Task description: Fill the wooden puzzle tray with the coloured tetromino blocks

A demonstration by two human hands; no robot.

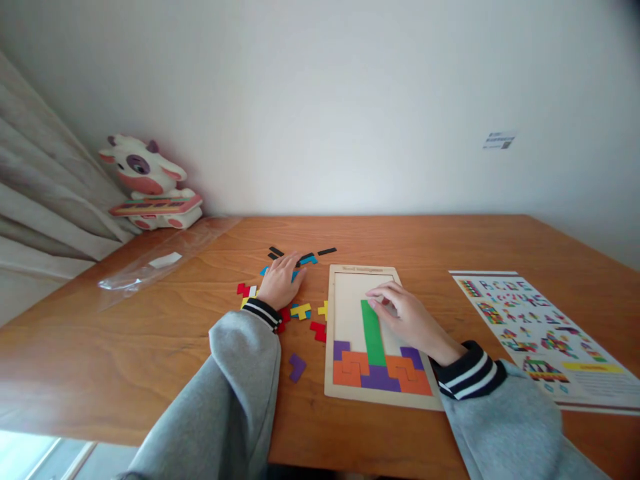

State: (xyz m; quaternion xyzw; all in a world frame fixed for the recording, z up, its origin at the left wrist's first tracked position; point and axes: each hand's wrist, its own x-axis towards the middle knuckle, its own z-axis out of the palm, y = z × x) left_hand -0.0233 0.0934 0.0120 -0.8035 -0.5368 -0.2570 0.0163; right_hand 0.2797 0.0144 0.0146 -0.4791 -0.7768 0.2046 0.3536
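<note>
A wooden puzzle tray (329, 333) lies flat on the table. Orange pieces (353, 368), purple pieces (380, 379) and a long green strip (373, 337) sit inside it, the strip rising from the lower rows. My right hand (403, 315) reaches over the tray from the right, thumb and fingertips closed together at the strip's far end. Left of the tray, my left hand (281, 280) rests palm down over a loose pile, fingers stretched out towards blue pieces (309, 261) and black strips (327, 251). It partly hides the pieces beneath.
Loose yellow pieces (301, 311), red pieces (319, 331) and a purple piece (297, 367) lie left of the tray. To the right is a printed pattern sheet (545, 333). A clear plastic bag (150, 267) and a toy cow with a keyboard (150, 183) occupy the back left, near a curtain.
</note>
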